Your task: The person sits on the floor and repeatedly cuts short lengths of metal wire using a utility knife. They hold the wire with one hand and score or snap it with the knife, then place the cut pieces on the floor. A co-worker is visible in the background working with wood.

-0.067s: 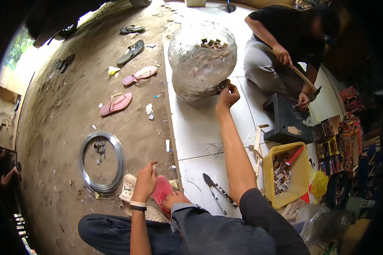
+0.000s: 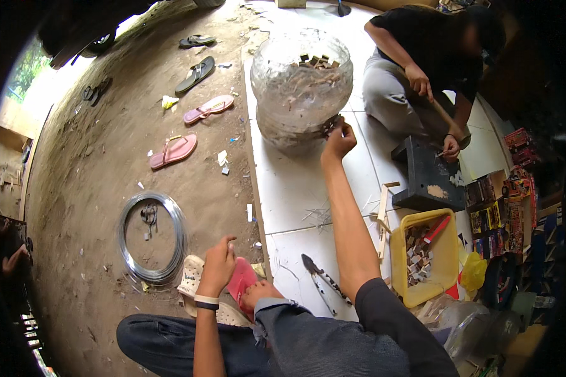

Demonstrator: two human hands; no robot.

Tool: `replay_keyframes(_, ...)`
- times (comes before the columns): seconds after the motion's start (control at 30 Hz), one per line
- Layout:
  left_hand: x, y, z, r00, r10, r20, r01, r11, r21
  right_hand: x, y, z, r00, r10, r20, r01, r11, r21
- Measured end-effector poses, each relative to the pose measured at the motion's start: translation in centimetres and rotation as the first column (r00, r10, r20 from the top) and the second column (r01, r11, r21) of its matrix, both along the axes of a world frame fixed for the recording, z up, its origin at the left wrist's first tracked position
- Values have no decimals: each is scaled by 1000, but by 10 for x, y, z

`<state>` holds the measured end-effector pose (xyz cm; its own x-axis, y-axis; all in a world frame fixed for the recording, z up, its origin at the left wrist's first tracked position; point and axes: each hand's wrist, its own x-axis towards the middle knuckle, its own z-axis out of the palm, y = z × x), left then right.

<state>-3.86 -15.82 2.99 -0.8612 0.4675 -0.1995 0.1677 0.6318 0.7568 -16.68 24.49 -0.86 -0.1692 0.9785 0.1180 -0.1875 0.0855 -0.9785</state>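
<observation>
My right hand (image 2: 338, 139) reaches far forward to the lower right side of a big clear plastic container (image 2: 273, 119). Its fingers are pinched together at the container's wall, and what they hold is too small to make out. Inside the container lie several small dark and tan blocks (image 2: 317, 61). My left hand (image 2: 217, 262) hovers above a beige clog (image 2: 191, 273) and a pink slipper (image 2: 240, 276), near my knee. Its index finger points out to the right, the other fingers are loosely bent, and nothing shows in it.
Pliers (image 2: 319, 279) and thin wire pieces (image 2: 317, 217) lie on white tiles. A wire coil (image 2: 181, 239) rests on the dirt, left. On the right are a yellow basin (image 2: 454, 251) of small blocks and a dark stool (image 2: 415, 182), where a co-worker (image 2: 390, 81) holds a hammer (image 2: 443, 116).
The co-worker's hammer has tipped lower over the stool. My right hand stays at the container's side with a slight shift of the fingers; my left hand has hardly moved.
</observation>
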Motion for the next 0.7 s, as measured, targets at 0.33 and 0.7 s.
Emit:
replay_keyframes(0.33, 26, 46, -18, 995, -57, 78, 52, 996, 76, 167, 11, 11, 722, 597, 349, -622, 782, -52)
replay_keyframes(0.7, 69, 117, -46, 987, 1, 159, -57, 936, 347, 429, -135, 31, -52, 296, 954, -799, 560, -218)
